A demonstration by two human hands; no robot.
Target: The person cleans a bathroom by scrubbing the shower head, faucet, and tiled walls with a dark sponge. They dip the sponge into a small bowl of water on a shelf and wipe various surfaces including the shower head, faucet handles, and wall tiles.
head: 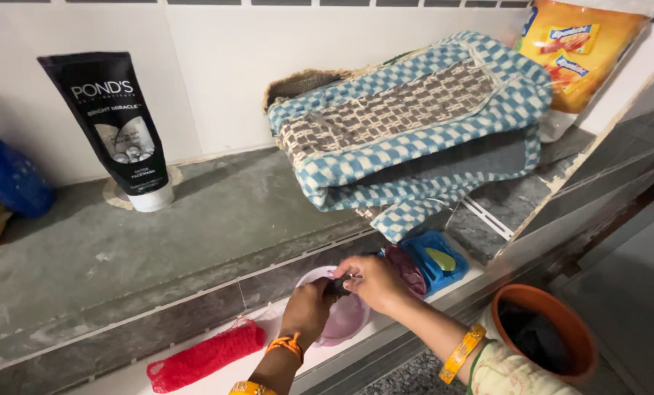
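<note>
My left hand (306, 311) and my right hand (369, 281) meet over a pale pink plastic dish (345, 322) on the lower white ledge. Both pinch a small dark object (337, 287) between their fingertips; what it is cannot be told. Bangles ring both wrists. Just right of the hands lie a dark maroon round piece (407, 269) and a blue soap case (438, 261) with a yellow-green bar in it.
A red mesh scrubber (205, 356) lies on the lower ledge at left. On the grey stone shelf (122, 249) stand a black tube (118, 128), a folded blue checked cloth (415, 124) and an orange packet (579, 51). An orange bucket (543, 333) sits at lower right.
</note>
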